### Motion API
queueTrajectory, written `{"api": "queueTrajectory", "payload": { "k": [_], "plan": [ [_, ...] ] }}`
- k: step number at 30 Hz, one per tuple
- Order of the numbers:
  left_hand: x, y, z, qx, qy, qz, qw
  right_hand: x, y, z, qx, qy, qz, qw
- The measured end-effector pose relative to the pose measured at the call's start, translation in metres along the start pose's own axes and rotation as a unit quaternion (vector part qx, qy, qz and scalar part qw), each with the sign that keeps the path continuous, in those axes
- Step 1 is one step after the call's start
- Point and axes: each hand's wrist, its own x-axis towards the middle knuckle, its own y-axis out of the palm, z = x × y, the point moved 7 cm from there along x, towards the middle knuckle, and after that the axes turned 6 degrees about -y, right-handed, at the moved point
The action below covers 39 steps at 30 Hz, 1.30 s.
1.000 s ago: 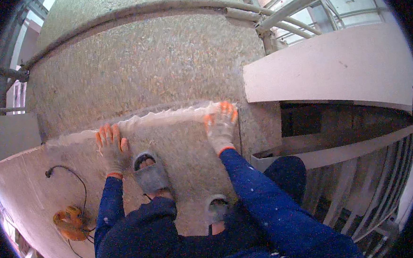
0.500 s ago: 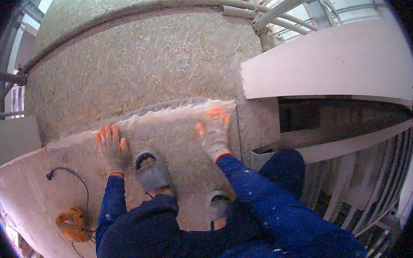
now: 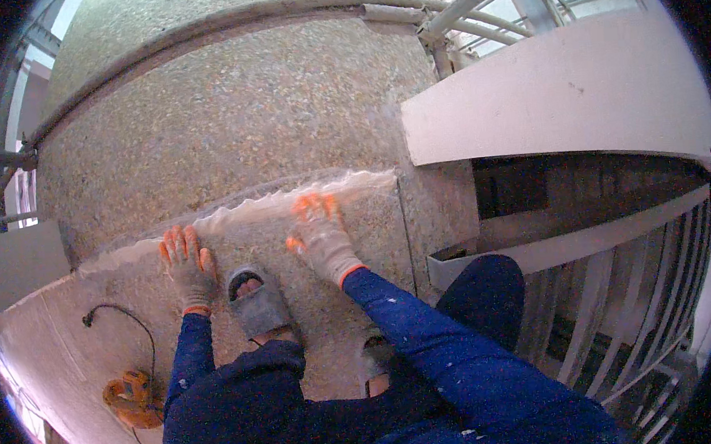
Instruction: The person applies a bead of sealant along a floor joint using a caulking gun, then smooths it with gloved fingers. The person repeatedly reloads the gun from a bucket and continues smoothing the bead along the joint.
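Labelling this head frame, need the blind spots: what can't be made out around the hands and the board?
- Right foot: mostly hidden by the right sleeve, head view.
- Palms of the left hand and right hand: face down on the board, hidden by gloves.
- Orange tool: small, near the warped rim, kind unclear.
- Cable: far end lost behind the knee.

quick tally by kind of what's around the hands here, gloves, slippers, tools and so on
gloved hands: 2, left hand and right hand
grey slippers: 2, one and another
orange power tool: 1
black cord: 1
total: 6
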Motion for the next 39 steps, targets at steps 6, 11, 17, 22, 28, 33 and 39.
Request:
{"api": "queueTrajectory", "payload": {
  "k": [6,11,17,22,28,33,39],
  "plan": [
    [-0.001,-0.004,-0.002,-0.009,0.007,-0.022,1.0,-0.027,-0.044,-0.044,-0.234,0.219,-0.1,0.942],
    [-0.002,0.001,-0.001,-0.007,0.004,-0.012,1.0,-0.006,-0.031,-0.033,-0.076,0.075,-0.068,0.992],
    [0.0,0.001,-0.002,-0.023,0.006,-0.024,0.999,-0.019,-0.063,-0.078,-0.217,0.271,-0.079,0.934],
    [-0.001,-0.003,-0.004,0.006,0.008,-0.006,1.0,0.005,-0.034,-0.044,-0.093,0.077,-0.056,0.991],
    [-0.001,0.001,0.0,0.013,0.004,-0.006,1.0,-0.03,-0.069,-0.099,-0.26,0.337,-0.126,0.896],
    [-0.003,0.001,0.002,0.006,0.013,-0.023,1.0,0.008,-0.031,-0.046,-0.132,0.126,-0.072,0.981],
    [-0.004,0.002,0.002,-0.003,0.006,0.0,1.0,-0.009,-0.052,-0.064,-0.184,0.186,-0.142,0.955]
  ]
}}
